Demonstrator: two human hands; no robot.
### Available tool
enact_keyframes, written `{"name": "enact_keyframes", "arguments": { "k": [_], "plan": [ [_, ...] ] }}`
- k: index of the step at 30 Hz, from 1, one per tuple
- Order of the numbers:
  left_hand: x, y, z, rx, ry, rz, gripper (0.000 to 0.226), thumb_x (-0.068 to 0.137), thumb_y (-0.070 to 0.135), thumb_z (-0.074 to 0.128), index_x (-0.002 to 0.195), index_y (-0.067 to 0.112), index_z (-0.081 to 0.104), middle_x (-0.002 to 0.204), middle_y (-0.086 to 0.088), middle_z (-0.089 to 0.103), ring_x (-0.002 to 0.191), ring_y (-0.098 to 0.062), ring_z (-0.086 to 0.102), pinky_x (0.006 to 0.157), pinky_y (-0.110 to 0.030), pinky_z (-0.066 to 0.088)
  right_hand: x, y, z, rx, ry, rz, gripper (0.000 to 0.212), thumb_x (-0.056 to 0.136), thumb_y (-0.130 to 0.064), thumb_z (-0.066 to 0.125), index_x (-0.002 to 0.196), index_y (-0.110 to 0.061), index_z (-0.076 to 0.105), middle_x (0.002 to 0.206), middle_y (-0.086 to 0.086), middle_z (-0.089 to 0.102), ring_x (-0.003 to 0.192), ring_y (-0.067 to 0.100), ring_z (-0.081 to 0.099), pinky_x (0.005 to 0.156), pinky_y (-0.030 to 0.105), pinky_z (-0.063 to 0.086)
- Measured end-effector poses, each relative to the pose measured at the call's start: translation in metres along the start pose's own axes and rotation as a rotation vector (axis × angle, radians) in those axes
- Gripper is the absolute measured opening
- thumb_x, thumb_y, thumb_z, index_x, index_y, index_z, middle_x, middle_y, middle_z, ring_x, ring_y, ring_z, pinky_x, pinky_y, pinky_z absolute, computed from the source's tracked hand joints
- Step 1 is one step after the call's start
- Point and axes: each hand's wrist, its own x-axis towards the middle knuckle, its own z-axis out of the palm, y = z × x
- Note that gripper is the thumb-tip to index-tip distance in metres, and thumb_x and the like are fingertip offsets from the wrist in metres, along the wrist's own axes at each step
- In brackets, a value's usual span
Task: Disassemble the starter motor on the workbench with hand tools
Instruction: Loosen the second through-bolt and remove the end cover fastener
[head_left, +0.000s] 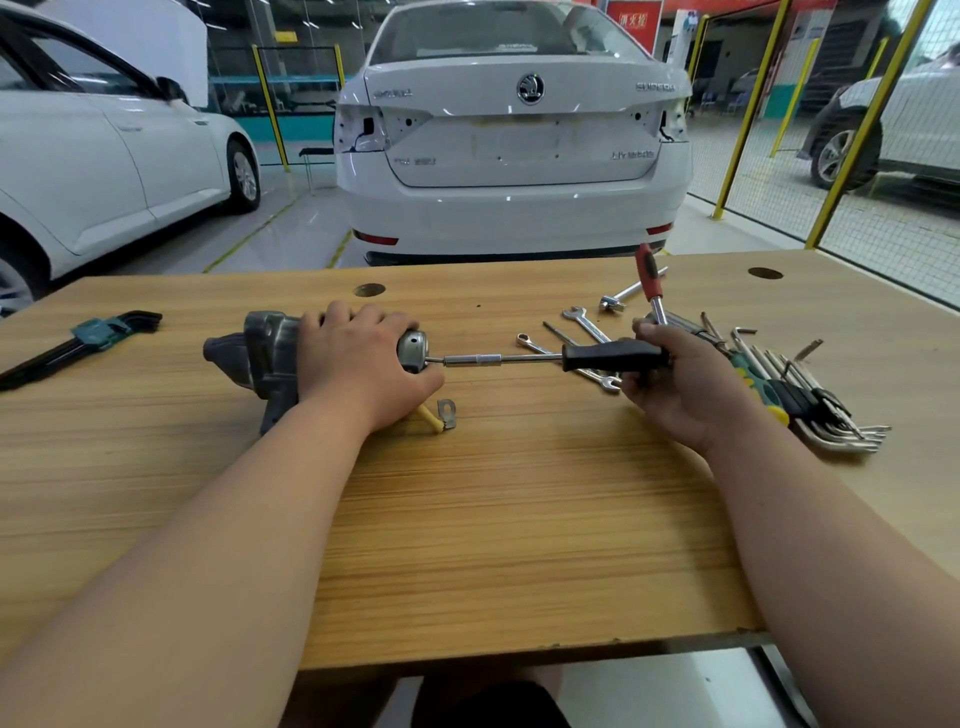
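Subject: starter motor, on its side, left-centre of table. Nose housing points left, end cap faces right. The socket driver is seated at the cap, its shaft approx. level w/ the table top.

Risks:
- Motor body is round, so torque could roll it under the palm.
- If the long shaft dips off-axis, the socket may cam off & round the fastener head.
- Yellow lead w/ ring terminal lies just beside the left wrist; poss. snag if the motor turns.

Left grip: palm down on motor body, fingers curled over the far side, forearm reaching in from the near edge.

Right grip: wrapped round the driver's black handle. A red-handled tool sticks up just behind its fingers; can't tell if it is held too.

Loose spanners & hex keys crowd the right wrist.
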Motion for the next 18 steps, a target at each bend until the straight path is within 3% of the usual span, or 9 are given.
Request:
{"name": "enact_keyframes", "arguments": {
  "k": [6, 9, 12, 14, 18],
  "plan": [
    [0.001, -0.001, -0.001, 0.015, -0.024, 0.01, 0.078, 0.064, 0.078, 0.022, 0.126, 0.04, 0.051, 0.124, 0.006, 0.058, 0.112, -0.024, 0.045, 0.091, -0.042, 0.029, -0.003, -0.002, 0.003, -0.055, 0.074, 0.027, 0.017, 0.097, -0.03, 0.059, 0.103, -0.016, 0.066, 0.108, 0.011, 0.072, 0.1, 0.022, 0.068, 0.066, 0.031, 0.055],
    [0.0, 0.0, -0.002, 0.011, -0.016, 0.014, 0.074, 0.066, 0.076, 0.025, 0.125, 0.04, 0.052, 0.123, 0.006, 0.058, 0.111, -0.024, 0.045, 0.091, -0.042, 0.029, 0.001, 0.002, 0.006, -0.252, 0.16, -0.027, 0.021, 0.1, -0.032, 0.054, 0.098, -0.015, 0.065, 0.095, 0.01, 0.07, 0.075, 0.016, 0.068, 0.052, 0.029, 0.053],
    [0.0, -0.001, 0.0, 0.019, 0.006, 0.022, 0.074, 0.067, 0.076, 0.024, 0.124, 0.039, 0.053, 0.122, 0.006, 0.059, 0.11, -0.024, 0.046, 0.091, -0.041, 0.03, 0.003, 0.0, 0.004, -0.616, 0.207, -0.077, 0.033, 0.1, -0.047, 0.047, 0.097, -0.019, 0.064, 0.065, 0.006, 0.067, 0.041, 0.013, 0.054, 0.038, 0.025, 0.043],
    [-0.001, -0.003, 0.0, 0.006, 0.011, 0.018, 0.074, 0.067, 0.076, 0.023, 0.123, 0.038, 0.054, 0.122, 0.006, 0.059, 0.109, -0.024, 0.046, 0.091, -0.041, 0.029, 0.003, -0.003, -0.001, -0.74, 0.186, -0.041, 0.037, 0.098, -0.053, 0.046, 0.095, -0.021, 0.064, 0.051, 0.001, 0.06, 0.035, 0.013, 0.045, 0.035, 0.024, 0.037],
    [-0.001, -0.004, 0.0, -0.005, 0.032, 0.015, 0.071, 0.068, 0.075, 0.028, 0.122, 0.038, 0.055, 0.121, 0.007, 0.06, 0.108, -0.024, 0.047, 0.091, -0.041, 0.028, 0.003, -0.004, -0.008, -0.63, 0.069, -0.056, 0.027, 0.097, -0.044, 0.057, 0.1, -0.019, 0.065, 0.057, 0.003, 0.06, 0.041, 0.012, 0.047, 0.039, 0.025, 0.039]
  ]
}}
